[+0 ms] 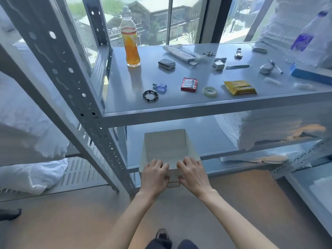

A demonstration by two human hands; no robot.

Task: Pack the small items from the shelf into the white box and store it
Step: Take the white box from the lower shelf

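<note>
1. An open-topped white box of card was seen on the lower grey metal shelf. Its near wall stood out past that shelf's front edge, towards the person.
2. The left hand was set on the left half of the near rim of the white box and the right hand on the right half. The fingers of both were curled over the rim, so the white box was gripped by both hands and nothing else was held.
3. A thin wire handle was seen on the outside of the near wall of the white box, below and between the two hands.
4. No item was seen inside the white box, so packing was judged not yet begun.
5. The small items lay above and beyond the white box, on the upper grey metal shelf.
   - A dark beaded bracelet and a small blue glass bottle were above its left side.
   - A red foil packet was above its right side.
   - A clear tape roll and a flat yellow packet were above and further right.
6. The long axis of the white box was judged to run away from the person, so a straight pull towards the body was judged to be called for. Both hands were equally near it. The left hand was the nearer to the bracelet and the right hand to the yellow packet.
</note>
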